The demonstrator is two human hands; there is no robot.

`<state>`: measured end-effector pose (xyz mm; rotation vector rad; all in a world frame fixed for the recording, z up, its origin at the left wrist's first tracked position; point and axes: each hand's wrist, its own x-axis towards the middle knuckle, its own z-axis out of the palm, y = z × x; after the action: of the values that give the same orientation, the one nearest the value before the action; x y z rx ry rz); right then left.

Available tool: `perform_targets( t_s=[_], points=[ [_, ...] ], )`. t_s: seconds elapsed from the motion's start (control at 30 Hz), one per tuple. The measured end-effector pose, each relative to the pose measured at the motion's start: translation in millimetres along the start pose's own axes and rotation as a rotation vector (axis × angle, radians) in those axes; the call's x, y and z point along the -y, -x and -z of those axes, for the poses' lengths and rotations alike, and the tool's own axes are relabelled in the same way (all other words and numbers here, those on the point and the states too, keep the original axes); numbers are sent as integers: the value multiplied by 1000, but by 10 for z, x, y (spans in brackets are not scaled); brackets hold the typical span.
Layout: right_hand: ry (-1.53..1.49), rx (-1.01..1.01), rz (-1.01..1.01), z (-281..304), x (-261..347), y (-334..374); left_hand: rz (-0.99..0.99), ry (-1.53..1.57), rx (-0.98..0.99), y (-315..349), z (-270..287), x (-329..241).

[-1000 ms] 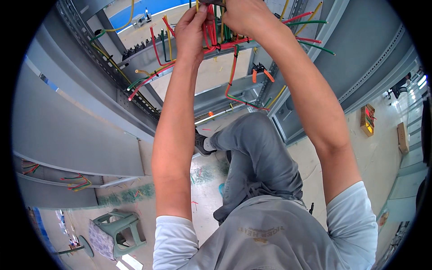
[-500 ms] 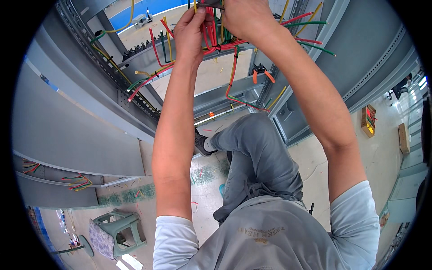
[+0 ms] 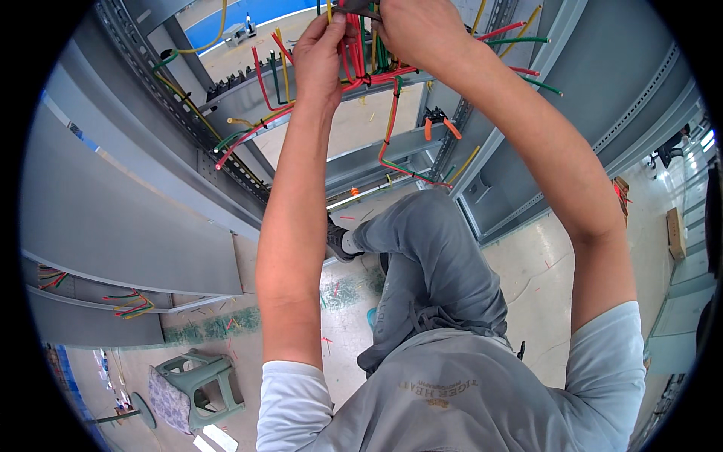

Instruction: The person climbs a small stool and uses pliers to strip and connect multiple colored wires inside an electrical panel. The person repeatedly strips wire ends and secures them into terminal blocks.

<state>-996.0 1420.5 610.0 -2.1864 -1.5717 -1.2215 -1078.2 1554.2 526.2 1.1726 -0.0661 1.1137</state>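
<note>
At the top edge of the view, my left hand (image 3: 320,56) is closed in a pinch on a yellow wire (image 3: 329,11) that rises out of the frame. My right hand (image 3: 422,34) is wrapped round a dark metal hand tool (image 3: 357,8), whose tip reaches across to the left fingertips. The tool's kind is cut off by the frame edge. Just below both hands stands a bundle of red wires (image 3: 352,56), mixed with green and yellow ones. A horizontal red wire run (image 3: 384,77) is tied at the bundle's foot.
A grey metal cabinet frame (image 3: 260,98) surrounds the hands, with loose wire ends sticking out on both sides. Orange-handled pliers (image 3: 442,124) hang on a lower rail. A green stool (image 3: 215,384) stands at lower left. A cardboard box (image 3: 675,232) lies at right.
My right elbow has swung outward to the right, now covering most of the box of red-handled things on the floor. Both hands stay at nearly the same place.
</note>
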Motion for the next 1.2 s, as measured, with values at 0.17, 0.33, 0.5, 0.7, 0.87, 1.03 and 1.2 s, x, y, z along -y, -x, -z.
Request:
perform_targets(
  t_s=[0.17, 0.33, 0.5, 0.7, 0.87, 1.03, 1.2],
  points=[
    [28, 8, 65, -11, -30, -12, 1, 3, -3, 12, -16, -24],
    [3, 39, 114, 53, -80, -25, 6, 20, -5, 8, 6, -11],
    [-32, 41, 81, 121, -106, -2, 27, 15, -21, 39, -18, -19],
    [-51, 27, 66, 186, -88, -10, 32, -11, -2, 33, 8, -20],
    [-7, 56, 80, 19, -59, -25, 33, 1, 7, 24, 33, 2],
    [-16, 81, 133, 28, -57, -47, 39, 0, 5, 41, 23, -23],
    [-23, 32, 60, 30, -39, -64, 35, 19, 25, 21, 37, -9]
  ],
)
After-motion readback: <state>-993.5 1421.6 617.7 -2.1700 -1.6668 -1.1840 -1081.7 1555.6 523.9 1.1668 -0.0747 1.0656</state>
